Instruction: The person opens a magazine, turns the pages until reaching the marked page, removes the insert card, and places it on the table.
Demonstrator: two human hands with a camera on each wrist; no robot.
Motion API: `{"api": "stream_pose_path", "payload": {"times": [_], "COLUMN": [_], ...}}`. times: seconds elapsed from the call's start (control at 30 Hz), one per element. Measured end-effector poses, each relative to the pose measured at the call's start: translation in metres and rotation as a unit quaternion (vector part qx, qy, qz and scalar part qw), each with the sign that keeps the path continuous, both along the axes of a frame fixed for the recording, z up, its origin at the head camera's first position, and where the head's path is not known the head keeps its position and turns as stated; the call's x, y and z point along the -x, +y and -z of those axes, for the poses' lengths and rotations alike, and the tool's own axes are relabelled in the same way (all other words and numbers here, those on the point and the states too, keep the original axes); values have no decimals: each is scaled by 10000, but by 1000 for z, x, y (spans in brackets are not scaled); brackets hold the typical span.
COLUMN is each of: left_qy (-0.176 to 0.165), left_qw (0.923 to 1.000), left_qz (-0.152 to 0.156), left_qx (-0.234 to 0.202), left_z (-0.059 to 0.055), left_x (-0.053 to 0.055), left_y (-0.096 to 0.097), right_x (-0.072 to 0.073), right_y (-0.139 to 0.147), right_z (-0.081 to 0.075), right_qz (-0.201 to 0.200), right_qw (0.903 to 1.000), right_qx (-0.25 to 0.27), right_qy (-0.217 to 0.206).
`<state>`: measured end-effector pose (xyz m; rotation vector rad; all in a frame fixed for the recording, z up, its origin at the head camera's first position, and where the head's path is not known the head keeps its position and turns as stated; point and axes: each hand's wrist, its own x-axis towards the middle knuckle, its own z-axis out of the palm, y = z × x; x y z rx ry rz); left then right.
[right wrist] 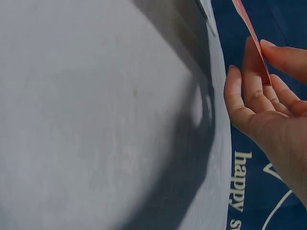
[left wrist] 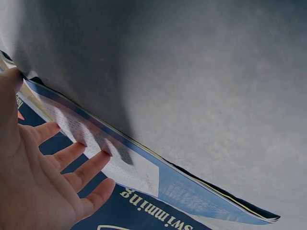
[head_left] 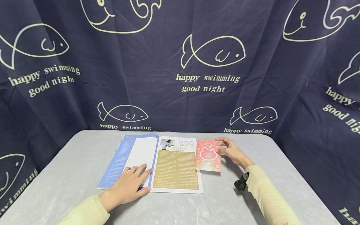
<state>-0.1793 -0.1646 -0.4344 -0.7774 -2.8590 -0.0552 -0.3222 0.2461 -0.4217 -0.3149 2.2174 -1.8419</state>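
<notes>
An open magazine point(head_left: 176, 168) lies on the table, its left page blue and white, its right page white and brown. My left hand point(head_left: 127, 185) rests on the left page near the spine, fingers spread and fairly straight; the left wrist view shows those fingers point(left wrist: 98, 165) over the page. At the magazine's right edge, my right hand point(head_left: 232, 152) pinches a pink card point(head_left: 208, 156) with a bear face by its right side. The card overlaps the right page's edge. In the right wrist view the thumb and fingers hold the thin card point(right wrist: 254, 33) from both sides.
The grey table point(head_left: 76, 168) extends around the magazine. Behind it hangs a dark blue curtain point(head_left: 168, 103) printed with fish and words. A black wrist camera point(head_left: 242, 182) sits on the right wrist, by the pale sleeve.
</notes>
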Motion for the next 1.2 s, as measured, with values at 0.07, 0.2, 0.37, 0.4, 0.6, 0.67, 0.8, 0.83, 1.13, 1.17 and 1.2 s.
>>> {"api": "stream_pose_path", "payload": {"times": [0.07, 0.2, 0.37, 0.4, 0.6, 0.67, 0.8, 0.83, 1.13, 1.17, 1.2], "left_qy": [-3, 1, -32, -35, -15, -14, -16, -12, 2, 11, 19], "left_qw": [10000, 10000, 10000, 10000, 10000, 10000, 10000, 10000, 10000, 10000, 10000], "left_qz": [6, 19, 7, 8, 20, 21, 23, 23, 29, 29, 30], "left_qx": [7, 9, -1, -7, -8, -10, -29, -26, -34, -29, -28], "left_z": [0, 0, 0, 0, 0, 0, -1, -1, -2, -2, -2], "left_x": [0, 0, 0, 0, 0, 0, 0, 0, -1, -1, -1], "left_y": [0, 0, 0, 0, 0, 0, 0, 0, 1, 1, 1], "right_x": [0, 0, 1, 0, -1, 0, 0, 1, 3, 3, 3], "right_y": [5, 14, 21, 22, 25, 26, 26, 26, 25, 25, 25], "right_z": [0, 1, 3, 3, 6, 7, 8, 9, 10, 11, 11], "right_qz": [4, 23, -9, -1, 20, 22, 38, 42, 208, 207, 190], "right_qw": [10000, 10000, 9999, 9999, 9998, 9996, 9993, 9993, 9979, 9980, 9980], "right_qx": [21, 79, 126, 117, -53, -155, -298, -308, -612, -601, -601], "right_qy": [-18, -39, -69, -93, -213, -223, -209, -203, -41, -29, -13]}}
